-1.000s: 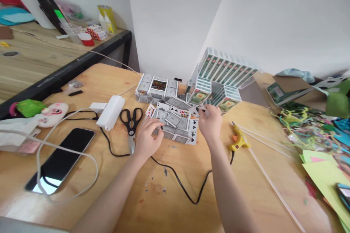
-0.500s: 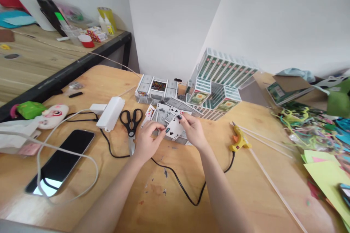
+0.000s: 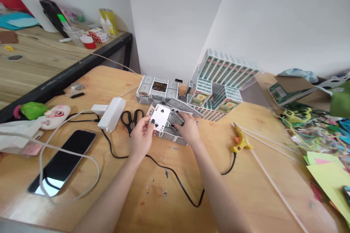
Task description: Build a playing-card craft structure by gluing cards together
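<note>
A: ok what's each hand up to here?

B: left hand (image 3: 142, 131) is mid-frame, thumb on the face of a two of spades (image 3: 160, 116), fingers behind, so it's pinched. Card's tilted, face toward the camera.

A: and the right hand (image 3: 188, 129)?

B: just to the right, fingers curled over the right side of the card box (image 3: 171, 137), a low build of grey-backed playing cards at the centre of the frame. Can't honestly tell if they're gripping a piece or only resting on it, the hand covers that bit.

A: where's the two of spades next to that box?

B: in view it overlaps the box's left part. Can't say if they touch.

A: what else is on the counter (image 3: 164, 214)?

B: another card structure (image 3: 157, 89) sits just behind, a bit above centre. Green and white card packs (image 3: 221, 89) are stacked right of that. Black-handled scissors (image 3: 130, 120) lie just left of the left hand, then a white adapter (image 3: 111, 114), and a phone (image 3: 64, 160) at lower left. Yellow glue gun (image 3: 240, 140) is right of centre, black cord attached.
</note>
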